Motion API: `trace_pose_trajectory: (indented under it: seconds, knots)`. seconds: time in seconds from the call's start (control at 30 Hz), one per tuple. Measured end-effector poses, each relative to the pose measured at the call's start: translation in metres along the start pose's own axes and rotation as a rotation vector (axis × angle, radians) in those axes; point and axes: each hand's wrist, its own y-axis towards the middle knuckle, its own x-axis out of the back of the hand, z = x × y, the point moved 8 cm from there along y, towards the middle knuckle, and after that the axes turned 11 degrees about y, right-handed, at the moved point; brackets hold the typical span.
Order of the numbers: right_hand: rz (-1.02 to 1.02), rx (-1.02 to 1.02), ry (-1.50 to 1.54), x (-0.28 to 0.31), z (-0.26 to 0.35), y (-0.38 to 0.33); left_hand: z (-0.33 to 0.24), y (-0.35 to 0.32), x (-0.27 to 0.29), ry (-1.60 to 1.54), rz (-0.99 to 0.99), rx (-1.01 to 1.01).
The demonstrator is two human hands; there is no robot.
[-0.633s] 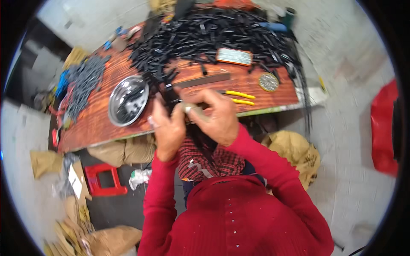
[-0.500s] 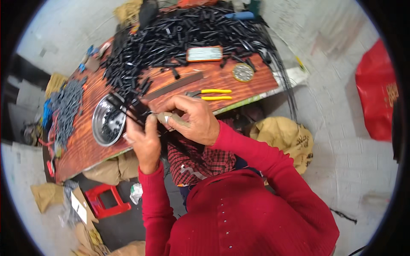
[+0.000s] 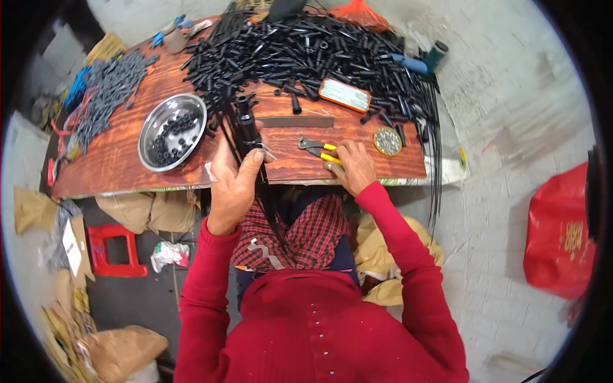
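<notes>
My left hand (image 3: 231,188) is closed around a black tubular part (image 3: 247,121), held upright over the table's front edge. Long thin black strips run alongside it and hang toward my lap. Pale wire ends (image 3: 269,153) stick out beside my left thumb. On the tabletop, my right hand (image 3: 355,167) grips the yellow handles of end-cutting pliers (image 3: 311,144), whose dark jaws point left. Behind the pliers lies a flat brown bar (image 3: 297,121). Left of my left hand stands a steel bowl (image 3: 145,137) with small black pieces inside.
A large heap of black tubular parts (image 3: 287,54) covers the table's back. An orange-rimmed tray (image 3: 345,94) of thin pale pieces and a round tin (image 3: 387,141) of small metal bits stand right. Grey parts (image 3: 115,89) lie left. A red stool (image 3: 116,250) is on the floor.
My right hand has left the wire at the black part and moved right onto the pliers. My left hand still holds the black part, now more upright. The whole view has shifted.
</notes>
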Motion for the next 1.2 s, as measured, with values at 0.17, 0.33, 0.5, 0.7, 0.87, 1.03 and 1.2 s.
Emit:
trace_pose_trajectory:
  seconds: [0.17,0.33,0.5,0.7,0.87,1.03,1.2]
  knots:
    - [-0.030,0.032,-0.029,0.002,-0.012,-0.007,0.000,-0.004,-0.004,-0.026,0.020,0.003]
    - [0.190,-0.680,0.867,-0.029,-0.074,-0.019,-0.001,-0.007,-0.014,-0.128,0.036,-0.021]
    - [0.467,-0.557,1.243,0.036,0.050,-0.004,-0.003,-0.004,-0.015,-0.102,0.014,-0.026]
    - [0.414,0.176,0.343,0.098,0.124,0.032,0.000,-0.009,-0.010,-0.012,-0.077,-0.033]
    - [0.386,0.209,0.108,0.118,0.144,0.038,-0.003,-0.010,-0.009,0.121,-0.105,-0.036]
    - [0.356,0.220,-0.086,0.125,0.157,0.039,-0.007,-0.014,-0.009,0.238,-0.204,-0.082]
    - [0.240,0.326,-0.326,0.127,0.166,0.037,-0.007,-0.014,-0.012,0.257,-0.234,-0.073]
